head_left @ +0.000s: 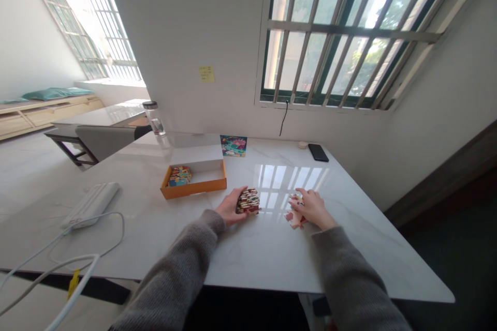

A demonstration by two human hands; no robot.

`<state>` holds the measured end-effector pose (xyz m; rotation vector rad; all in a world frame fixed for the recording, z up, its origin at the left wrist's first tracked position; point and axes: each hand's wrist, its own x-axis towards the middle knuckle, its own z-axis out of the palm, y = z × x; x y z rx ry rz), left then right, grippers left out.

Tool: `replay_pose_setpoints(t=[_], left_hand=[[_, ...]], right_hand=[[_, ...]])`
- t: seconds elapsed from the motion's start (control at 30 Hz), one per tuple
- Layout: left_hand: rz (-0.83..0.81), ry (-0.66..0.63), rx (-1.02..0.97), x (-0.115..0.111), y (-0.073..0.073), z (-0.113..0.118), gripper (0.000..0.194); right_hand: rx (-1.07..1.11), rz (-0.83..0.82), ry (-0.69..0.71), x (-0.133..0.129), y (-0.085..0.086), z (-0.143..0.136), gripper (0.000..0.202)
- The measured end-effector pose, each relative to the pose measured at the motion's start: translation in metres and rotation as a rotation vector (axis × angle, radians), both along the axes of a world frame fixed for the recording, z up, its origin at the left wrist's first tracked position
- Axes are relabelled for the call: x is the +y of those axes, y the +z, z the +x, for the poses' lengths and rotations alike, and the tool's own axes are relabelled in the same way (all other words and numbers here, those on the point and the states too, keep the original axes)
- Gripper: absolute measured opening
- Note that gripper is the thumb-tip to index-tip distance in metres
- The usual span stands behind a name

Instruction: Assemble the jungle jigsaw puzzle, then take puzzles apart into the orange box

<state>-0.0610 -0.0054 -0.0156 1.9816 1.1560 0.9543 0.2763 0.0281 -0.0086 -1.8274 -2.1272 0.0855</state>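
Observation:
My left hand (pixel 232 208) is closed around a thick stack of jigsaw puzzle pieces (pixel 248 201), their edges facing right, just over the white table. To the right, my right hand (pixel 312 208) has its fingers bent down over a few loose puzzle pieces (pixel 295 219) in pink, red and yellow. The fingers touch these pieces, and the hand partly covers them. An orange-sided box (pixel 194 187) stands beyond my left hand, with more colourful puzzle pieces (pixel 179 176) heaped in its left end.
A colourful picture card (pixel 233 146) lies behind the box. At the back right are a black phone (pixel 318 152) and a small round white object (pixel 302 145). A clear bottle (pixel 155 120) stands back left. A white power strip (pixel 91 204) with cables lies on the left.

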Motion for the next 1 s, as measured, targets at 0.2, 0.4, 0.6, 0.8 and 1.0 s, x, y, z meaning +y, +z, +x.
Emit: replay_pose_setpoints(t=[0.2, 0.4, 0.6, 0.8, 1.0], left_hand=[[0.035, -0.027, 0.057, -0.002, 0.006, -0.001, 0.085], [0.020, -0.015, 0.067, -0.001, 0.005, 0.000, 0.085], [0.023, -0.070, 0.075, 0.000, 0.007, -0.004, 0.096], [0.029, -0.060, 0.094, 0.001, 0.007, -0.007, 0.110], [0.067, -0.015, 0.133, 0.000, 0.005, -0.003, 0.108]], right_hand=[[0.296, 0.063, 0.104, 0.001, 0.011, -0.010, 0.029], [1.014, -0.246, 0.197, -0.018, 0.029, -0.043, 0.033], [1.078, -0.288, 0.408, -0.038, 0.026, -0.089, 0.032], [0.834, -0.090, 0.484, -0.044, 0.020, -0.107, 0.014], [0.836, -0.068, 0.533, -0.044, 0.012, -0.115, 0.010]])
